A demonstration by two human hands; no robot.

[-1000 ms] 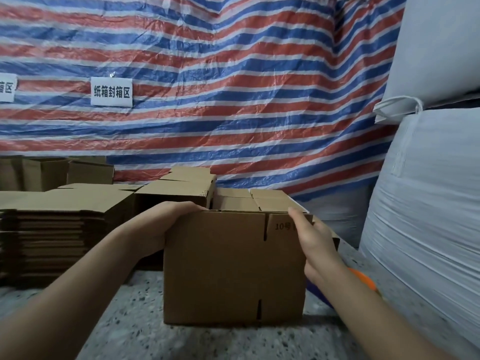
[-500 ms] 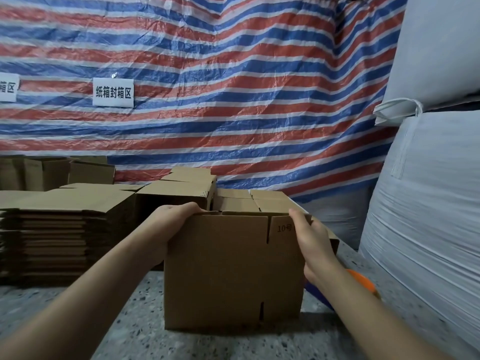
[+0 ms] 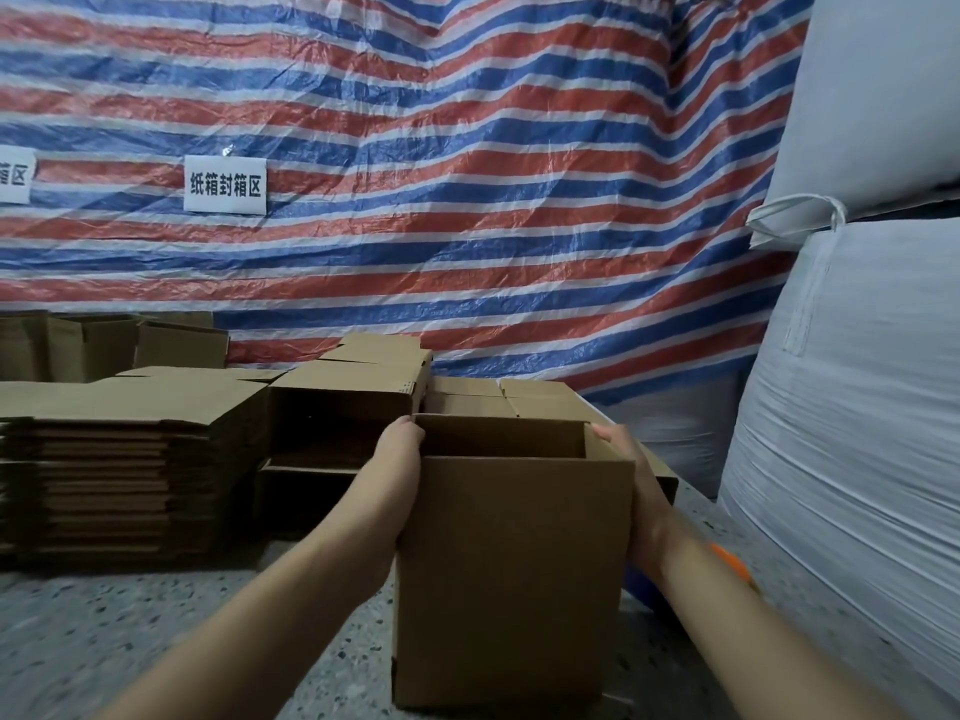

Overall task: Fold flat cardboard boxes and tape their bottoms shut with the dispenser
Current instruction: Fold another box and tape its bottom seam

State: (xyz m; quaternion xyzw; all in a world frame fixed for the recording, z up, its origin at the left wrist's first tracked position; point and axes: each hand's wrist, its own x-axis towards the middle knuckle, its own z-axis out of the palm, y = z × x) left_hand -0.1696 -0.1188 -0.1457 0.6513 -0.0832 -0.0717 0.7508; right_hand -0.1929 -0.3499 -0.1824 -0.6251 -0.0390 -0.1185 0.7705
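Two bare hands hold a brown cardboard box [image 3: 511,574] that stands upright on the speckled table [image 3: 130,646], squared open so its top gapes and the shadowed inside walls show. The left hand [image 3: 397,459] lies against the box's left wall near the top rim, fingertips reaching the upper back corner; whether the fingers hook over the edge I cannot tell. The right hand [image 3: 631,478] lies along the right wall, its fingers reaching up to the upper back corner, most of the palm hidden behind the cardboard. Both hands press inward on opposite sides rather than pinching anything.

Just behind the right forearm, a bit of orange and blue [image 3: 730,566] pokes out at the table's right side; too little shows to say what it is. To the left sits a tall stack of flat cardboard blanks [image 3: 104,480], and between that stack and the held box stands an opened box on its side [image 3: 343,423]. More folded boxes [image 3: 511,400] sit just behind the held one, and others [image 3: 104,345] lie farther back on the left.

A red, white and blue striped tarp [image 3: 467,200] hangs as the backdrop, carrying a white sign [image 3: 225,185] with black characters. Big white woven sacks [image 3: 857,381] are piled on the right.
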